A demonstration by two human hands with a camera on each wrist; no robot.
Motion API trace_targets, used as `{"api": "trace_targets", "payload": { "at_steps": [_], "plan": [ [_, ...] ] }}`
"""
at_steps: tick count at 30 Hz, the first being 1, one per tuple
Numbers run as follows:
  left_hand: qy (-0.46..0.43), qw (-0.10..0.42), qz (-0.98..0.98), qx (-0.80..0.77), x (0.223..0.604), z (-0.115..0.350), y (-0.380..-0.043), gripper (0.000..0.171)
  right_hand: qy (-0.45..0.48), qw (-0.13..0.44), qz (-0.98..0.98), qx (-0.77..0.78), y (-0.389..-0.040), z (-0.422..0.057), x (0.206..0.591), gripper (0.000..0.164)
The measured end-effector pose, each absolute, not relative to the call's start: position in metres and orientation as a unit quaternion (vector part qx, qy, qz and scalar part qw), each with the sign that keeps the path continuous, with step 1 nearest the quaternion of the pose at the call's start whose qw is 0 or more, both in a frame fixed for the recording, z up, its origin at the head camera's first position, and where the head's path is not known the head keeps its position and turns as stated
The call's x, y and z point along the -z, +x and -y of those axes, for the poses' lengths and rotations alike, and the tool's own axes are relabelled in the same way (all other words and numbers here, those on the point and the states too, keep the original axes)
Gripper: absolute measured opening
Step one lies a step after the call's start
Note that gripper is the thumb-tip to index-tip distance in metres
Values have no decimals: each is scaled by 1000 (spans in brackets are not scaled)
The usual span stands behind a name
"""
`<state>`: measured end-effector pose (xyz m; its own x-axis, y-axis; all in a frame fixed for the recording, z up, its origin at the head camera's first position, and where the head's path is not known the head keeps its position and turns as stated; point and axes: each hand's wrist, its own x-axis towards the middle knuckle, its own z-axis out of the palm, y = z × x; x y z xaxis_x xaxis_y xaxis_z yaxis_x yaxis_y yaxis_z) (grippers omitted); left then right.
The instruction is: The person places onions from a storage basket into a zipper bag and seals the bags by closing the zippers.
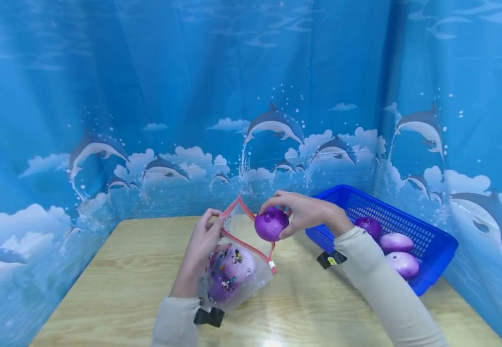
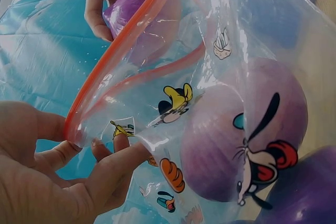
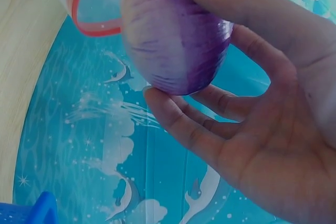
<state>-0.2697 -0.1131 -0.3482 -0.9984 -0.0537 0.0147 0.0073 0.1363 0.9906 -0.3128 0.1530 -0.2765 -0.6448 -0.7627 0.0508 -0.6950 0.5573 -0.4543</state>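
A clear zip bag (image 1: 257,282) with cartoon prints and a red zip edge is held up above the table, its mouth spread apart. My left hand (image 1: 205,243) pinches the left side of that red edge. Inside the bag lie purple onions (image 2: 231,140), seen through the plastic. Between the thumb and fingers of my right hand (image 1: 305,212) is another purple onion (image 1: 271,224), held right at the bag's mouth. In the right wrist view this onion (image 3: 173,40) shows a pale side and a darker side.
To the right stands a blue plastic basket (image 1: 433,236) with several purple onions (image 1: 402,264) in it. The wooden table (image 1: 116,279) lies beneath, with a dolphin-print curtain (image 1: 216,96) behind and at both sides.
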Motion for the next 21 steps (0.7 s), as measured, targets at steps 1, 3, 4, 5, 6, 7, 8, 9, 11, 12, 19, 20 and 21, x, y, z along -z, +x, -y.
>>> {"api": "trace_targets", "payload": {
  "at_steps": [1,3,4,5,6,7,8,9,11,12,19,20,21],
  "plan": [
    [15,23,754,657,348,113,-270,21,-415,77,-879,221,-313,-152,277,64],
    [16,22,754,656,348,113,-270,21,-418,77,-878,220,-312,-149,278,64],
    [17,21,754,656,348,113,-270,21,-419,78,-878,220,-312,-148,278,64],
    [18,21,754,656,348,113,-270,21,-420,77,-878,218,-311,-147,279,64],
    [19,20,754,656,347,113,-270,21,-421,77,-877,217,-311,-146,279,64],
    [19,19,754,657,347,113,-270,21,-422,76,-877,215,-310,-145,280,64],
    [19,18,754,657,347,113,-270,21,-424,75,-877,214,-310,-144,280,64],
    [19,17,753,657,347,113,-269,21,-425,75,-877,213,-309,-143,280,64],
    [19,15,753,657,346,114,-268,22,-427,74,-876,211,-308,-142,280,64],
    [18,15,754,656,346,114,-268,22,-427,75,-876,211,-308,-141,280,63],
    [14,22,758,652,347,114,-267,27,-426,84,-876,211,-307,-137,281,64],
    [13,23,758,652,347,114,-267,27,-426,85,-876,211,-307,-137,282,64],
    [13,23,758,652,346,114,-267,27,-427,85,-875,210,-307,-136,282,65]
  ]
}}
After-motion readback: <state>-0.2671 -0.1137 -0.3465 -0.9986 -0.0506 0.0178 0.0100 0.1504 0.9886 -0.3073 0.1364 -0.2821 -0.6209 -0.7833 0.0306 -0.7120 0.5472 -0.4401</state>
